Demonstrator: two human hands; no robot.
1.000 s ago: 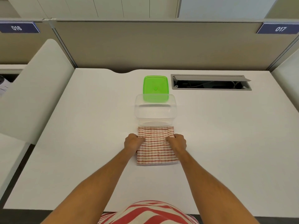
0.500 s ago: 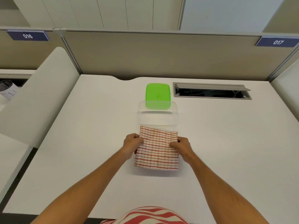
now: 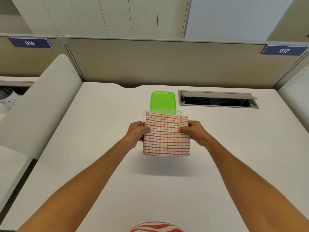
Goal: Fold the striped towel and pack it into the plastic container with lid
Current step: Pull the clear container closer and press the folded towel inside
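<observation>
**Folded towel held above container**

The left hand (image 3: 136, 133) and right hand (image 3: 195, 132) pinch the side edges of the folded striped towel (image 3: 166, 136), fingers curled, holding it clear of the desk (image 3: 100, 164). It hides most of the clear container (image 3: 179, 112). The green lid (image 3: 163, 101) lies behind, toward the desk's far edge.

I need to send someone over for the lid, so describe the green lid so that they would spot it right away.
On the white desk, look toward the far edge, just left of the grey cable hatch. The green lid lies flat there, right behind the clear plastic container and the striped towel held over it. It is the only bright green thing there.
</observation>
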